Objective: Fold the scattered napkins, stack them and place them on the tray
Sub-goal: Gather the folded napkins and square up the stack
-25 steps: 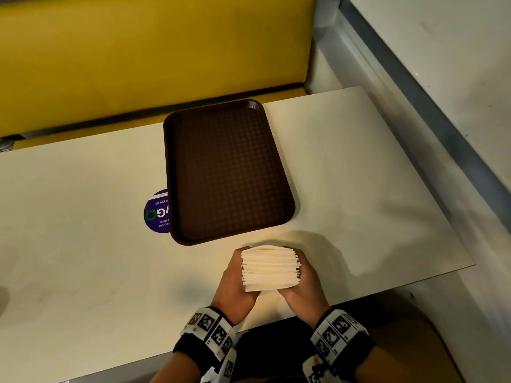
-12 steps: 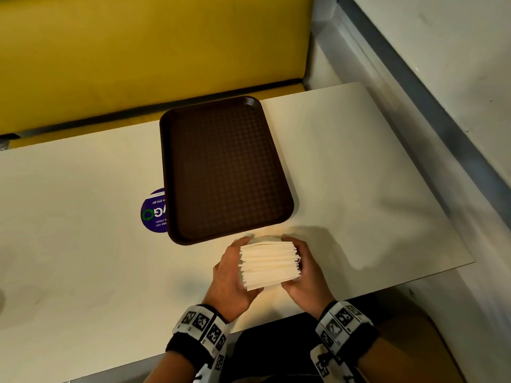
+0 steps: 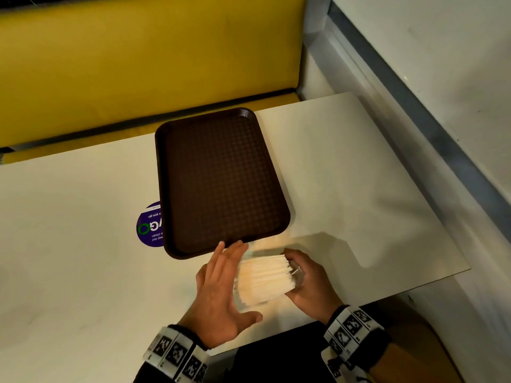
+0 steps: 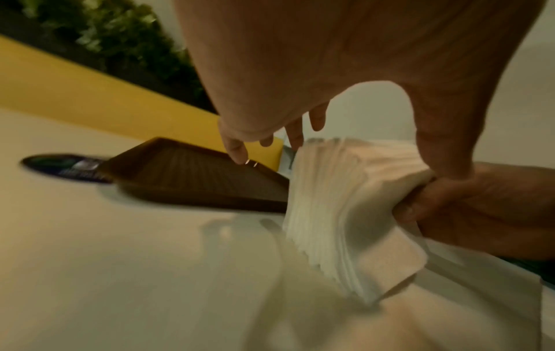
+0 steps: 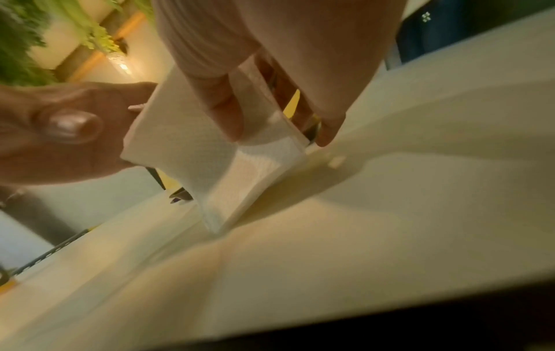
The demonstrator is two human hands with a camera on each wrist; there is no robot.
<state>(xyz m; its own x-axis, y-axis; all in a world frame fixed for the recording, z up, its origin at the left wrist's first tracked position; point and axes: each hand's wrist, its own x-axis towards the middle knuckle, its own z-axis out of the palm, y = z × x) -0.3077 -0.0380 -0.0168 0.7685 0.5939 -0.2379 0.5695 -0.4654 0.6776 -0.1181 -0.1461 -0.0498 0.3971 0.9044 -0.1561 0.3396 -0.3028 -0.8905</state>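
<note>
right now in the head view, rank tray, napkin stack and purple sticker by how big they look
1. tray, clearly largest
2. napkin stack
3. purple sticker, smallest as seen, but the tray hides part of it, so its full size is unsure

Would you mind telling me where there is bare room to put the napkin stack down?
The tray holds nothing, so its whole floor is free. Bare table lies to its right. The near edge is crowded: left hand, napkin stack, right hand.
</note>
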